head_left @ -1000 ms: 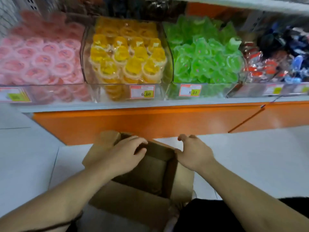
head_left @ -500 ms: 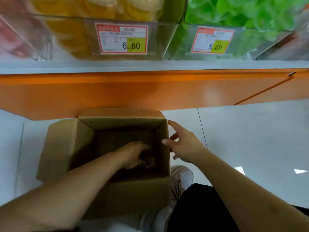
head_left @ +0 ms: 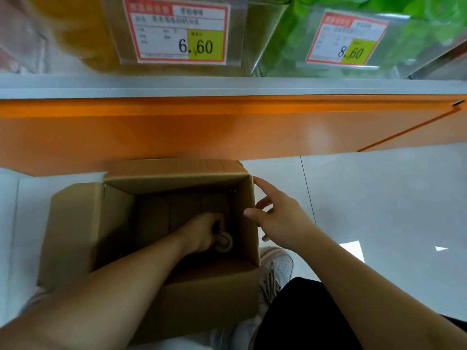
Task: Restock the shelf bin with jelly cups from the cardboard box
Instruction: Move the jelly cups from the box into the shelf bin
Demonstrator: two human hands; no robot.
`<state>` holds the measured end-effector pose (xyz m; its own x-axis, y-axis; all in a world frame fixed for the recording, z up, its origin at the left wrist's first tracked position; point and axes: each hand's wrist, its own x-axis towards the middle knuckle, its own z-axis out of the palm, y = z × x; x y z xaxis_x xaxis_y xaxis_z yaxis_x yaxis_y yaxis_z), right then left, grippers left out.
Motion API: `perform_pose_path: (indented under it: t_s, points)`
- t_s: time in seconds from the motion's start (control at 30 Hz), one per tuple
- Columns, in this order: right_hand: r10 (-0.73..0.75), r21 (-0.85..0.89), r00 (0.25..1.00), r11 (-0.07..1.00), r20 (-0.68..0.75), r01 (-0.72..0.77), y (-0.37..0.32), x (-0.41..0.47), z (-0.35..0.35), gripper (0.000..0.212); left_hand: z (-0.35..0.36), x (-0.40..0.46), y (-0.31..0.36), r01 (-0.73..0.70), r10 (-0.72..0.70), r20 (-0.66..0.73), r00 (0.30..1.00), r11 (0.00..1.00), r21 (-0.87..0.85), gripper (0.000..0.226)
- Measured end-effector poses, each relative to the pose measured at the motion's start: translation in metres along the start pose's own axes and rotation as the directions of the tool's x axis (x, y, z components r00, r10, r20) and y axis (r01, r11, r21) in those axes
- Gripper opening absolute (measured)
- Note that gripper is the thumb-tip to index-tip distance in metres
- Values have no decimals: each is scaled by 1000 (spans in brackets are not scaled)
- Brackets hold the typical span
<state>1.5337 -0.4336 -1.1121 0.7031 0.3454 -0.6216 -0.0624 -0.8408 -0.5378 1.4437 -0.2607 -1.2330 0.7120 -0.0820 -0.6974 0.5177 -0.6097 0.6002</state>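
Note:
An open brown cardboard box (head_left: 207, 294) stands on the white floor below the shelf. My left hand (head_left: 202, 233) is deep inside it, with its fingers curled round a jelly cup (head_left: 223, 242) near the box's right wall. The cup looks pale and round in the dark interior. My right hand (head_left: 280, 218) rests against the outside of the box's right wall, fingers spread and straight. Above, the clear shelf bin of yellow jelly cups (head_left: 75, 34) shows only its lower front with a 6.60 price tag.
A bin of green jelly cups (head_left: 417, 34) with an 8.60 tag sits to the right of the yellow one. An orange shelf base (head_left: 227, 130) overhangs the box's far flap. My white shoe (head_left: 275, 271) and black trouser leg lie right of the box.
The view tipped down from the bins to the box. My left hand went from the box's rim down inside and closed on a cup. My right hand shifted to the right wall.

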Motion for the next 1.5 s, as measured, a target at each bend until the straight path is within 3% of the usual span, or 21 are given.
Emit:
perform_pose_path:
  t_s: [0.13, 0.27, 0.43, 0.53, 0.67, 0.73, 0.87, 0.97, 1.03, 1.1, 1.2, 1.3, 1.5]
  points:
    - [-9, -124, 1000, 992, -10, 7, -10, -6, -5, 71, -32, -30, 12, 71, -77, -74, 994, 994, -81, 20]
    - [-48, -343, 996, 939, -78, 19, -38, -31, -20, 53, -86, -79, 40, 17, -54, -164, 985, 975, -219, 19]
    - [-338, -312, 940, 898, -38, 310, -103, -80, -43, 41, -143, -146, 85, -112, 12, -279, 960, 932, -346, 14]
    - [-506, -263, 861, 839, -54, 477, -143, -114, -60, 47, -173, -194, 115, -218, 62, -386, 920, 902, -374, 16]
    - [-663, -196, 713, 748, -228, 634, -189, -152, -79, 58, -203, -260, 147, -348, 133, -490, 862, 857, -379, 38]
    - [-728, -207, 622, 681, -287, 702, -207, -162, -86, 53, -214, -283, 157, -416, 139, -571, 809, 822, -389, 36]
    - [-822, -273, 472, 557, -320, 784, -239, -168, -101, 40, -236, -308, 166, -520, 116, -659, 743, 720, -460, 51]
    - [-842, -352, 428, 530, -329, 771, -260, -161, -112, 43, -249, -312, 172, -570, 123, -692, 712, 676, -467, 43]
    - [-835, -389, 415, 540, -362, 747, -273, -148, -120, 44, -258, -311, 174, -572, 113, -749, 652, 723, -388, 24]
    - [-803, -385, 395, 571, -447, 725, -285, -131, -130, 40, -269, -308, 167, -527, 116, -840, 530, 821, -219, 16]
    - [-721, -361, 402, 653, -565, 666, -302, -98, -151, 32, -289, -301, 151, -350, 240, -894, 379, 931, 101, 10]
    - [-680, -406, 418, 712, -603, 573, -311, -65, -166, 32, -307, -291, 135, -226, 353, -865, 357, 931, 287, 31]
    - [-681, -472, 450, 728, -578, 497, -310, -35, -167, 31, -313, -281, 123, -213, 338, -849, 406, 938, 272, 49]
